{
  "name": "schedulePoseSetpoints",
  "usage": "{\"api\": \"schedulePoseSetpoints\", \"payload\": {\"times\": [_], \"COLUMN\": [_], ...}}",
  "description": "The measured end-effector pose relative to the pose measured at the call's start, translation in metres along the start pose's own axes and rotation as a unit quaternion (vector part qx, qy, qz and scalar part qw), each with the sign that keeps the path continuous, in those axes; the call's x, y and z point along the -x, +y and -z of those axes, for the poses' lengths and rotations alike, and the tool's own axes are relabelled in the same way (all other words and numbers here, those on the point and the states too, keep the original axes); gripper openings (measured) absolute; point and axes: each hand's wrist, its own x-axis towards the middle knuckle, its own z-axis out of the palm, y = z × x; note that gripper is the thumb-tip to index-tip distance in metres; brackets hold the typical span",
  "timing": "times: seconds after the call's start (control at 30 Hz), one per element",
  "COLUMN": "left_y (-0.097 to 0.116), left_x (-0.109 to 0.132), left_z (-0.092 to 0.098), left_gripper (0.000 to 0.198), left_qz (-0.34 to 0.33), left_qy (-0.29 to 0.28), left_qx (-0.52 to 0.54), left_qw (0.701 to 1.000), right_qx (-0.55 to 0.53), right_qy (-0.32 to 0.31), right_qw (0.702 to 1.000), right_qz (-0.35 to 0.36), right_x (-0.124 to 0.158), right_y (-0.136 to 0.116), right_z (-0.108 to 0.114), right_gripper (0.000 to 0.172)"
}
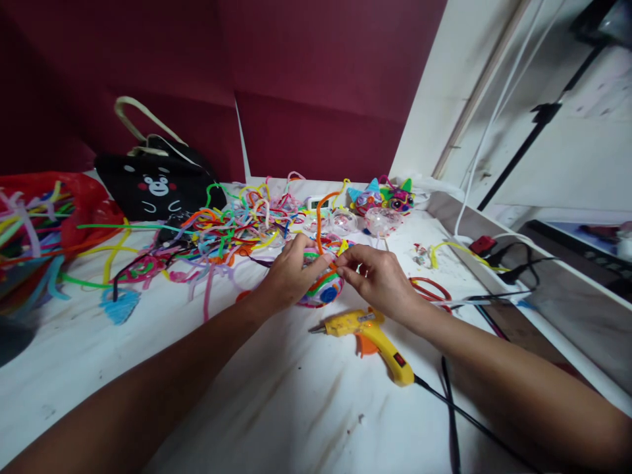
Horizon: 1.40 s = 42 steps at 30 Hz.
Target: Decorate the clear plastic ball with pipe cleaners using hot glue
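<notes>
A round ball [327, 294] covered with coiled, colourful pipe cleaners sits between my hands at the middle of the table. My left hand [291, 275] grips its left side, with the thumb across the top. An orange pipe cleaner [319, 220] stands up from the ball's top in a bent arc. The fingers of my right hand [378, 273] are pinched at the ball's upper right, at what looks like the lower end of that orange pipe cleaner. Just below my right hand lies a yellow glue gun [368, 324], its nozzle pointing left.
Loose pipe cleaners [232, 227] are heaped behind my left hand. A red bag [93, 214] of them and a black bag [153, 178] stand left. Finished figures [368, 197] and clear plastic shells [382, 220] sit at the back. A power strip [508, 280] with cables lies right.
</notes>
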Motion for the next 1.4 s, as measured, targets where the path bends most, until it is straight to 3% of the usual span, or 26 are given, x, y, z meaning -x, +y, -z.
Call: {"api": "schedulePoseSetpoints", "payload": {"times": [0.1, 0.3, 1.17, 1.4], "left_y": [0.001, 0.002, 0.004, -0.002], "left_x": [0.000, 0.001, -0.002, -0.005], "left_z": [0.000, 0.000, -0.001, -0.005], "left_gripper": [0.026, 0.026, 0.018, 0.011], "left_qz": [0.011, 0.012, 0.052, 0.004], "left_qy": [-0.002, 0.007, 0.025, 0.052], "left_qx": [0.000, -0.011, 0.041, 0.113], "left_qw": [1.000, 1.000, 0.997, 0.992], "right_qx": [-0.068, -0.178, -0.182, -0.186], "right_qy": [-0.013, -0.014, -0.049, -0.052], "right_qw": [0.996, 0.977, 0.973, 0.971], "right_qz": [-0.050, -0.115, -0.131, -0.142], "right_x": [-0.001, -0.005, -0.020, -0.020], "right_y": [0.005, 0.012, 0.012, 0.014], "right_z": [0.001, -0.003, -0.004, -0.001], "right_gripper": [0.003, 0.012, 0.027, 0.023]}}
